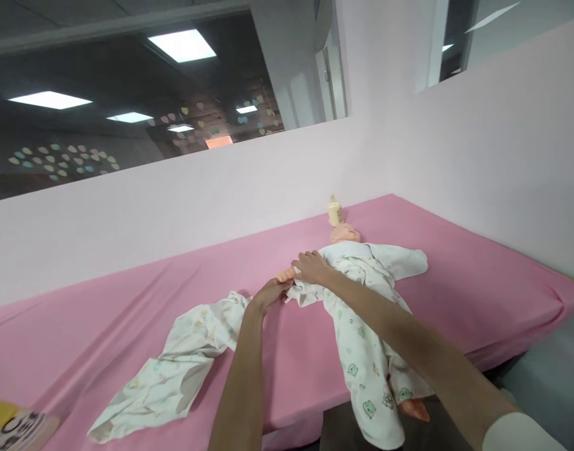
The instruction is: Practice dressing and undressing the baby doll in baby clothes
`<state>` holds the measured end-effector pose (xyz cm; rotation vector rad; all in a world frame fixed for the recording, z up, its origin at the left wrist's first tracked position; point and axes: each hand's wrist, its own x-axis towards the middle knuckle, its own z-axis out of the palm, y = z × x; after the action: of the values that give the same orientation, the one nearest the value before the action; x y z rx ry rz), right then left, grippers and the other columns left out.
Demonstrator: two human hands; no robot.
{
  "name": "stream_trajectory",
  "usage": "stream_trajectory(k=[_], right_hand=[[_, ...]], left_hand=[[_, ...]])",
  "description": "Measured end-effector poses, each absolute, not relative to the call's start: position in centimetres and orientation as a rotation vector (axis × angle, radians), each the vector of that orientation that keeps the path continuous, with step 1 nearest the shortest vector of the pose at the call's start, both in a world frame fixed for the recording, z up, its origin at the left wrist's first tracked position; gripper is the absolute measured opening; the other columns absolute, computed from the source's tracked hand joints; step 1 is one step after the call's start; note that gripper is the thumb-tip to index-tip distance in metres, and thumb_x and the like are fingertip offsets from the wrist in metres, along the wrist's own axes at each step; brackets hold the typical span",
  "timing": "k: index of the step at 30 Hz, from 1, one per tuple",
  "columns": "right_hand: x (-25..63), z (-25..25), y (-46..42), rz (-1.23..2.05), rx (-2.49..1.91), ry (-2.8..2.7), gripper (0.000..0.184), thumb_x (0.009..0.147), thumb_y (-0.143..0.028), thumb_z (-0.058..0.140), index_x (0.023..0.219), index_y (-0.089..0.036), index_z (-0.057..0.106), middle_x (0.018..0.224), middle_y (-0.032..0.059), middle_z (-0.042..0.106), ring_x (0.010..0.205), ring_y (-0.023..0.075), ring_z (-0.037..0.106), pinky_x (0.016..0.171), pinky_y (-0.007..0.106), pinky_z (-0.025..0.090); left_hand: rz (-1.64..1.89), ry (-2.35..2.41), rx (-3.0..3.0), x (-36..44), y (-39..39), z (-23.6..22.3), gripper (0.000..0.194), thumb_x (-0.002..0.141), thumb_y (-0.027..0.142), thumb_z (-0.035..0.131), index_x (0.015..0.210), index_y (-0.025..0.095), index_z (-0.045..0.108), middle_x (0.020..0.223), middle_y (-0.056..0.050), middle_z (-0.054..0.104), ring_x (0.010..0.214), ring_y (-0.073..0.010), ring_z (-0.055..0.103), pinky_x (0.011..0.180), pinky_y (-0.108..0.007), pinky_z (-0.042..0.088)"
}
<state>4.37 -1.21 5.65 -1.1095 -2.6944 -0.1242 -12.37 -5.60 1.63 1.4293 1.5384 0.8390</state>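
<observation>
A baby doll (345, 233) lies on its back on the pink sheet (287, 376), wearing a white top and white trousers (362, 351) with green animal prints. Its far-side sleeve (404, 260) is stretched out flat with no doll hand showing. My left hand (270, 295) is closed around the doll's bare forearm (287, 274), which pokes out of the near sleeve. Over that same arm, my right hand (311, 268) grips the bunched white sleeve (308, 294); its fingertips are partly hidden. One doll foot (414, 409) sticks out of a trouser leg at the table's front edge.
Beside my left forearm lies a crumpled white printed garment (188, 357). A cream pump bottle (335, 212) stands behind the doll's head. A yellow-and-beige item with printed lettering (19, 429) is at the lower left. White walls and a window (150, 94) border the table.
</observation>
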Motion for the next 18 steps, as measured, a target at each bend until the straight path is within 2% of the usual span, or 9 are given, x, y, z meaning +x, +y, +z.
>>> stream_trajectory(k=[3,6,8,11,14,16,18], right_hand=[[5.1,6.0,-1.7,-0.002,-0.945,-2.718,0.034,0.089,-0.038,0.055,0.117,-0.021,0.061,0.117,0.0093,0.062,0.107,0.0231,0.058,0.093,0.036,0.04],[8.0,6.3,-2.5,0.224,-0.701,-2.516,0.029,0.091,-0.035,0.052,0.114,-0.021,0.062,0.116,0.0059,0.064,0.108,0.0186,0.058,0.096,0.031,0.04],[11.9,6.1,-2.7,0.321,-0.712,-2.247,0.03,0.093,-0.035,0.047,0.114,-0.02,0.062,0.115,0.0044,0.065,0.109,0.0153,0.057,0.097,0.027,0.039],[20.1,4.5,-2.1,0.321,-1.14,-1.844,0.031,0.094,-0.03,0.037,0.107,-0.016,0.063,0.11,0.0072,0.066,0.101,0.0158,0.059,0.09,0.027,0.043],[28.0,1.7,-0.9,0.168,-1.702,-1.568,0.031,0.092,-0.026,0.037,0.101,-0.012,0.063,0.103,0.0117,0.065,0.097,0.021,0.059,0.084,0.031,0.042],[31.3,0.0,-0.4,0.157,-1.907,-1.545,0.034,0.093,-0.032,0.039,0.105,-0.01,0.062,0.107,0.0149,0.064,0.098,0.0237,0.058,0.083,0.033,0.041],[32.6,-1.1,-0.1,0.167,-2.021,-1.602,0.04,0.093,-0.039,0.04,0.101,-0.008,0.063,0.106,0.0187,0.063,0.099,0.0269,0.058,0.085,0.036,0.04]], left_hand=[[0.848,1.439,1.407,-12.6,-5.8,2.0,0.035,0.064,0.047,0.064,0.073,0.017,0.05,0.064,0.001,0.049,0.056,-0.009,0.045,0.054,-0.024,0.038],[0.973,1.496,1.19,-12.7,-5.5,2.2,0.021,0.07,0.033,0.06,0.08,0.017,0.054,0.069,-0.001,0.057,0.058,-0.0104,0.051,0.054,-0.023,0.041],[1.074,1.599,1.03,-12.7,-5.2,2.4,0.016,0.076,0.027,0.054,0.088,0.017,0.057,0.077,-0.004,0.062,0.064,-0.0128,0.058,0.057,-0.025,0.046],[1.174,1.763,0.96,-12.7,-4.9,3.0,0.018,0.083,0.023,0.043,0.093,0.016,0.056,0.087,-0.009,0.065,0.076,-0.0168,0.065,0.067,-0.028,0.052],[1.314,1.957,0.986,-11.4,-4.7,4.1,0.023,0.085,0.023,0.04,0.102,0.015,0.053,0.107,-0.014,0.063,0.098,-0.0219,0.064,0.08,-0.035,0.052],[1.417,2.05,1.084,-9.3,-4.2,5.0,0.025,0.085,0.026,0.043,0.106,0.017,0.053,0.118,-0.012,0.06,0.112,-0.0229,0.057,0.093,-0.037,0.047],[1.44,2.047,1.349,-6.0,-3.6,5.9,0.023,0.085,0.028,0.045,0.103,0.02,0.057,0.119,-0.008,0.061,0.116,-0.0211,0.054,0.1,-0.034,0.042]])
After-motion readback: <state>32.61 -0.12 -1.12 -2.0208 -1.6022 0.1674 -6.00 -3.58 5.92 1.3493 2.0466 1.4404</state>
